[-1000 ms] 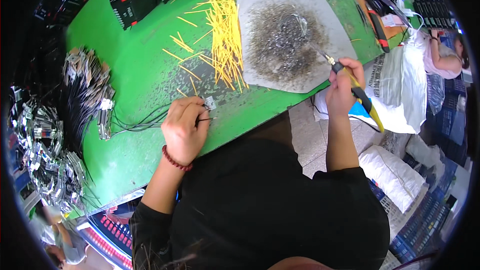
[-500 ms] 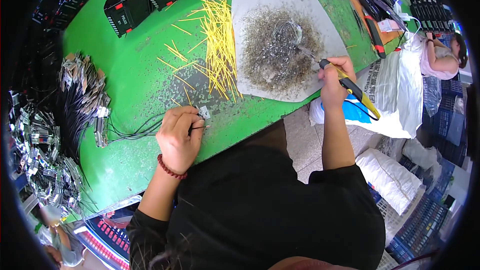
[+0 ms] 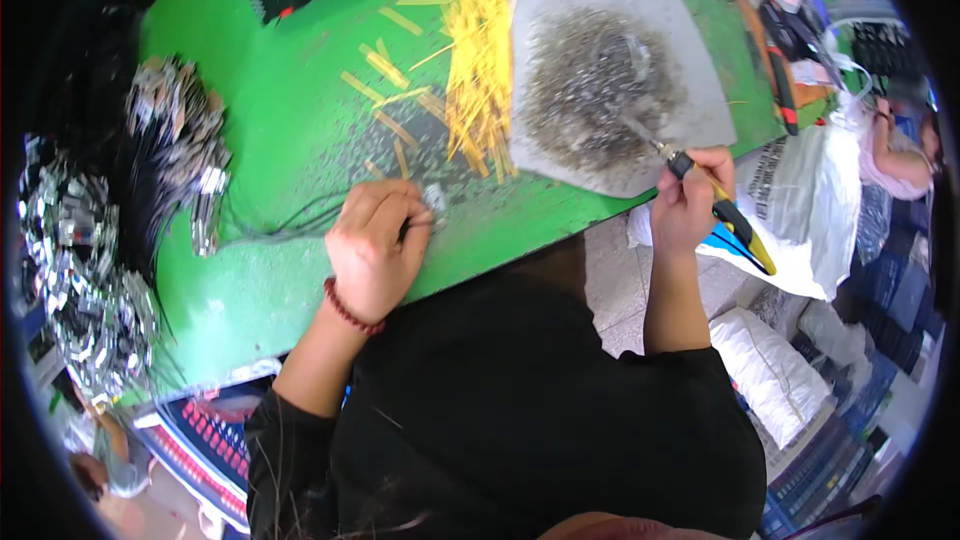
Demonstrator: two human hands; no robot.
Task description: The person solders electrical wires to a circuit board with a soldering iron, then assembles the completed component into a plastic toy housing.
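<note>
Lowered onto the speckled grey pad (image 3: pixel 640 0) — right hand's (image 3: pixel 690 205) slim soldering iron (image 3: pixel 715 200).

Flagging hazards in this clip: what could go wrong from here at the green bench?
The soldering iron in the right hand rests its tip on the debris-strewn grey mat; it might pick up or scatter bits. The left hand pins a small part beside loose yellow strips, which could snag its black wires.

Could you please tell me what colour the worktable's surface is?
The worktable surface is bright green, seen best in the head view.
</note>
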